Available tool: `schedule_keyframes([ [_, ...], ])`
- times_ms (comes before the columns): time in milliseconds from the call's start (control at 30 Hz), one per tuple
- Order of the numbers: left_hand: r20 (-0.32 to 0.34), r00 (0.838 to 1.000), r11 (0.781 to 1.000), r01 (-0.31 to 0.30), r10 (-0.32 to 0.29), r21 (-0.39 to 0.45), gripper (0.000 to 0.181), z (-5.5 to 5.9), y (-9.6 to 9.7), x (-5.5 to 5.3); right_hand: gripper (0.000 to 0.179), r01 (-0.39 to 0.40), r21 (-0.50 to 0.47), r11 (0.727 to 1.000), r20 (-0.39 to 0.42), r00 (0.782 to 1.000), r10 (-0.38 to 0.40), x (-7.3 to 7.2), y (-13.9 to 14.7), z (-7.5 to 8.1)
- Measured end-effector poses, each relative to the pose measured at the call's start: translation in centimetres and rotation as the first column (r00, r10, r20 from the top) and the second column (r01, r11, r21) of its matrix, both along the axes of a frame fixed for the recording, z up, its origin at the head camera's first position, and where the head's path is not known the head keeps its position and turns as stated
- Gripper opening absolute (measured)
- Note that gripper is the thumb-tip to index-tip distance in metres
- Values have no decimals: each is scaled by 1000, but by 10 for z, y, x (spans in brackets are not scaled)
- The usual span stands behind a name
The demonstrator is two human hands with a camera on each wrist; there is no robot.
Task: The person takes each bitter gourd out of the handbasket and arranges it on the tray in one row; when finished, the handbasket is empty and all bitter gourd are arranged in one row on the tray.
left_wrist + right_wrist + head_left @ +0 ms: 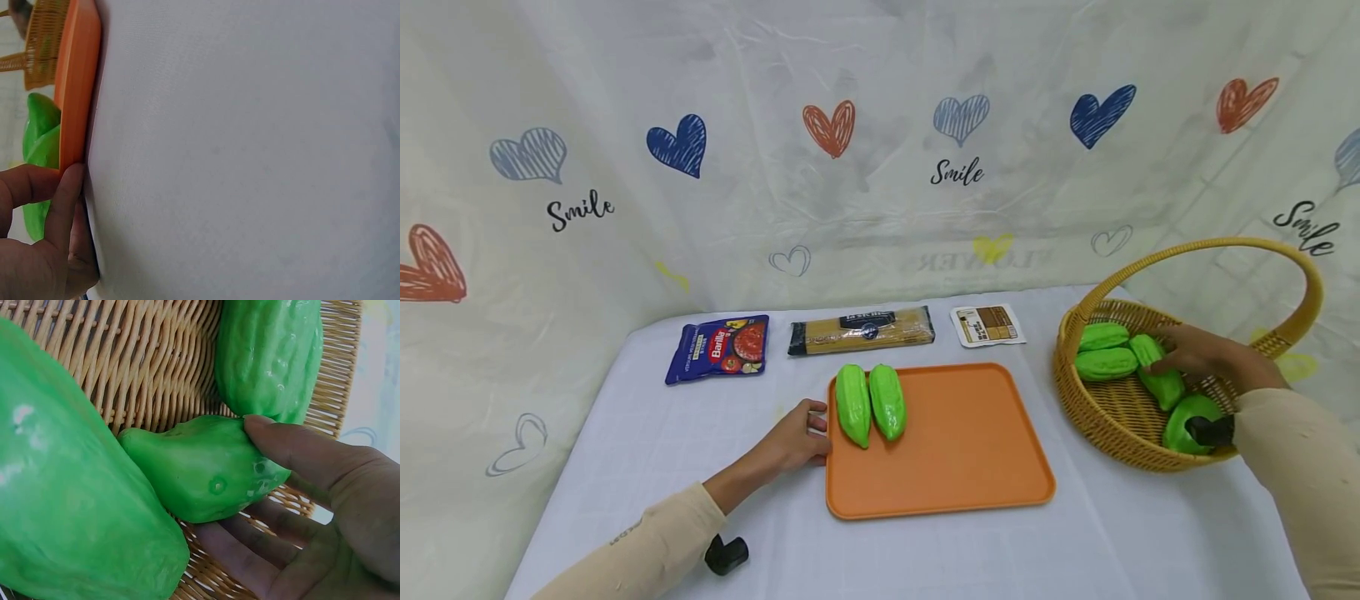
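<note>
Tabletop (925, 558) in the head view carries an orange tray (962, 450) at centre, with two green vegetables (853, 404) side by side in its upper left part. The left hand (796, 435) pinches the tray's left edge. At frame right, the right hand (1206, 358) grips a green gourd (1163, 387) inside a wicker basket (1093, 421). Above the tray lie a blue pouch (718, 350), a pasta pack (861, 331) and a white packet (987, 325).

The left wrist view shows that hand's grasp on the rim at lower left.

In the right wrist view, the thumb presses the centred gourd's upper side, fingers beneath; a large green piece (81, 494) fills the left.
</note>
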State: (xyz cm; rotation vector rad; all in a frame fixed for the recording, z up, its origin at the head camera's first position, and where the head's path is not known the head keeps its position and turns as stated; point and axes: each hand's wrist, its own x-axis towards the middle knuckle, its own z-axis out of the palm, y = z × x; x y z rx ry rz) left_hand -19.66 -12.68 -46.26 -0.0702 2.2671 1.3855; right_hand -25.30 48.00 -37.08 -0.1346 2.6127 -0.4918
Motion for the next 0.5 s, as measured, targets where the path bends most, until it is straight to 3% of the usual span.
schedule_keyframes([
  [500, -5, 1000, 1000, 4, -4, -12, 68, 1, -1, 1, 90, 52, -49, 997, 30, 998, -50, 5, -1, 9],
])
